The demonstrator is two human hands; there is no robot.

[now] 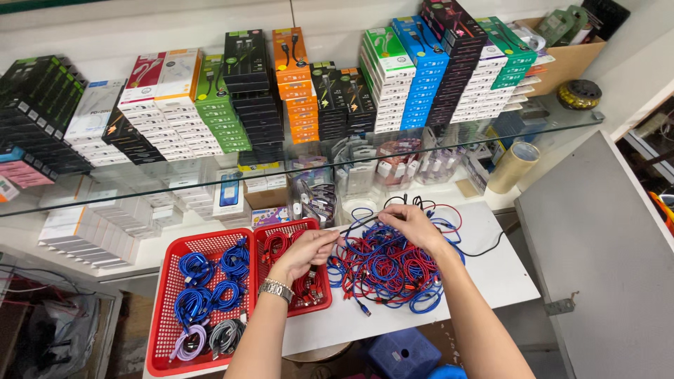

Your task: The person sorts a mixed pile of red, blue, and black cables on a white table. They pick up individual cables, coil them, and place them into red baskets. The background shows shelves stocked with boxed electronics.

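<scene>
My left hand (309, 251), with a metal watch on the wrist, pinches one end of a thin dark cable (358, 223) above the smaller red basket (324, 298). My right hand (411, 223) grips the other end over a tangled pile of red and blue cables (386, 270) on the white table (491, 274). The cable runs taut between both hands. The smaller basket holds red coiled cables. Left of it, a larger red basket (163, 309) holds blue, purple and grey coiled cables.
A glass shelf (562, 123) above carries stacks of boxed cables in green, orange, blue, black and white. Below it stand clear tubs and white boxes. A roll of tape (514, 165) sits at right, beside a grey panel (597, 245). A blue stool (404, 353) is under the table.
</scene>
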